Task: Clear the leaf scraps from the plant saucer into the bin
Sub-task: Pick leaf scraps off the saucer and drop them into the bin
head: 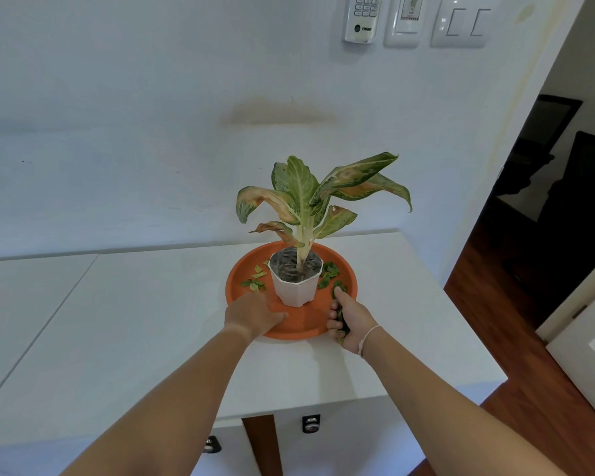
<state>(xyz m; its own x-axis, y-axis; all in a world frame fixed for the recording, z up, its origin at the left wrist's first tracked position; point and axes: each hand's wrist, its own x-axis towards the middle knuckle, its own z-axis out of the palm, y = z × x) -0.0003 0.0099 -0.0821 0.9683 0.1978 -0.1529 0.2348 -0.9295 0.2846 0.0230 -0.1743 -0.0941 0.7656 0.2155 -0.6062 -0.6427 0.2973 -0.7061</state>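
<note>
Two bare forearms reach in over the white cabinet top (124, 324). The left hand (253, 316) rests on the near left rim of the round orange saucer (299, 322), fingers loosely spread. The right hand (349, 321), a thin white band on its wrist, curls round a bunch of green leaf scraps (340, 317) at the near right rim, forefinger extended toward more scraps (330, 274) lying beside the white faceted pot (296, 290). On the far wall a remote control (363, 17) reads "TRANE".

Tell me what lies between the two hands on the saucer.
In the head view, only bare orange saucer floor lies directly between the left hand and right hand; the white pot stands just beyond that gap.
</note>
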